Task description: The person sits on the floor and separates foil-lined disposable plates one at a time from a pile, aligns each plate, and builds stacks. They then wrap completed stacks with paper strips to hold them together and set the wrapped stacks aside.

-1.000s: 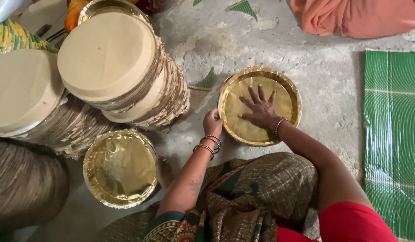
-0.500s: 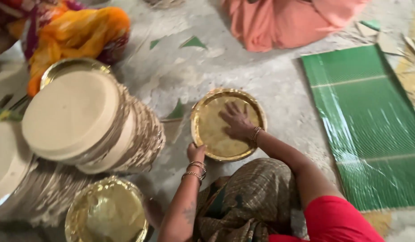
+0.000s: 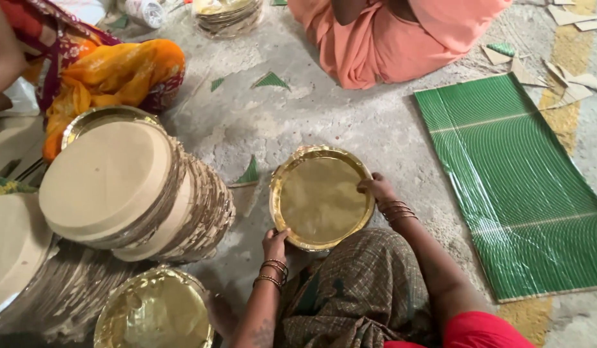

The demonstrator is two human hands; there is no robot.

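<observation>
A round golden paper plate (image 3: 321,198) is held on the concrete floor (image 3: 375,122) before the knees, the left hand (image 3: 274,243) and right hand (image 3: 376,188) with fingers closed on opposite rims. Finished plates are seen stacked in a leaning pile (image 3: 137,193) at left, while the green sheet (image 3: 524,180) at right lies uncut.
</observation>
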